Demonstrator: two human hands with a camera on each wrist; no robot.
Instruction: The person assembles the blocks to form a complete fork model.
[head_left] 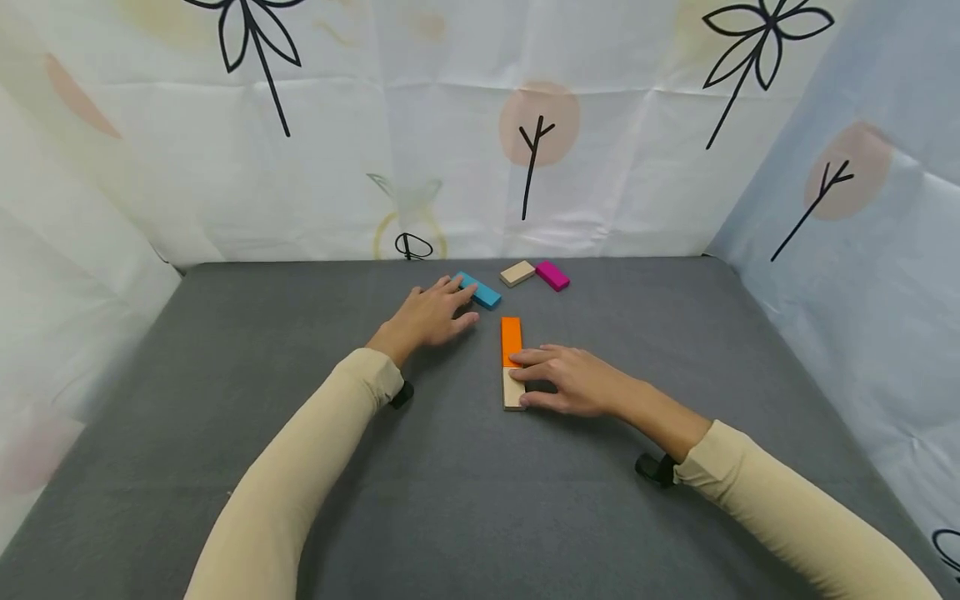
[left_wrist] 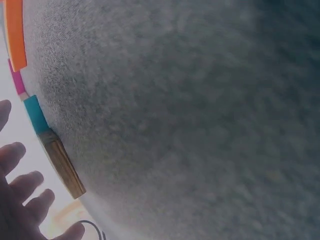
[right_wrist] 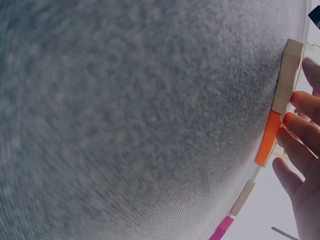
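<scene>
My left hand point(head_left: 432, 314) is over the far left end of a blue block point(head_left: 484, 295), fingers spread. In the left wrist view a brown wooden block point(left_wrist: 64, 165) adjoins the blue block point(left_wrist: 36, 114); the hand hides it in the head view. An orange block point(head_left: 511, 337) and a plain wooden block point(head_left: 513, 394) lie end to end in a straight line. My right hand point(head_left: 577, 382) rests against their right side with extended fingers, fingertips around the joint and thumb by the plain block's near end. Neither hand visibly grips a block.
Behind, a second plain wooden block point(head_left: 517, 273) touches a magenta block point(head_left: 552, 276) at one corner, the two set at an angle. Grey cloth point(head_left: 465, 517) covers the table. Patterned white fabric point(head_left: 450, 167) hangs along the back and both sides.
</scene>
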